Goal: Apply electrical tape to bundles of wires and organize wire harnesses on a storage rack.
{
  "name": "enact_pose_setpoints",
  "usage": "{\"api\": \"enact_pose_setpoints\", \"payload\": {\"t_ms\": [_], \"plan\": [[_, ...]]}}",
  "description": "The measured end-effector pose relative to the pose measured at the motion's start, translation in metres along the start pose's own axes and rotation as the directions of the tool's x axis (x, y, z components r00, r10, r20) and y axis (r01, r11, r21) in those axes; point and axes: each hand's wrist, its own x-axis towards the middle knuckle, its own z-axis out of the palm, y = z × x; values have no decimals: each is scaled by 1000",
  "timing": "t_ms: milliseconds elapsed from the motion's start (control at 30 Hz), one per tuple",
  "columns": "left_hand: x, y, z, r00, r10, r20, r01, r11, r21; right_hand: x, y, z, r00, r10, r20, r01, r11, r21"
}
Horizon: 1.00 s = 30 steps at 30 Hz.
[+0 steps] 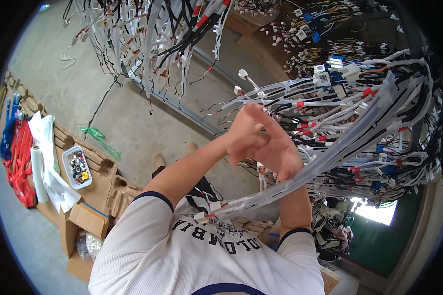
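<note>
My left hand (245, 132) reaches up at the middle, overlapping my right hand in the view. Its fingers are partly hidden and blurred, so its hold cannot be made out. My right hand (282, 153) is beside it, fingers stretched and spread, nothing visible in its grasp. A long bundle of wires in clear sleeving (325, 158) passes across my right wrist; its white connectors (202, 218) hang in front of my shirt. Just beyond my hands, a thin wire with a white connector (242, 73) sticks out of the hanging wire harnesses (325, 118).
More wire harnesses (157, 34) hang at the top, above a metal rail (182, 105). On the left, cardboard (96, 189) carries a white tub of small parts (79, 167), white plastic film (47, 157) and red strips (19, 167). A green plastic piece (102, 140) lies on the floor.
</note>
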Motion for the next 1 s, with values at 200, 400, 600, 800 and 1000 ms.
{"api": "enact_pose_setpoints", "payload": {"t_ms": [200, 400, 600, 800, 1000], "plan": [[-2, -9, -8, 978, 43, 203, -19, 993, -114, 17, 1, 18, 978, -131, -161, 125, 991, -48], [-12, -36, 2, 963, 206, 174, -173, 967, -190, 27, 0, 25, 910, -301, -286, 232, 939, -252], [-51, -36, -108, 742, -126, 658, 480, 785, -392, 5, -4, 22, 882, -298, -365, 183, 931, -317], [-75, 27, -195, 761, -269, 590, 629, 531, -568, -1, 5, -3, 940, -298, -166, 267, 946, -185], [-81, 49, -227, 777, -263, 572, 617, 503, -606, 3, 7, 1, 982, -162, -100, 132, 958, -254]]}}
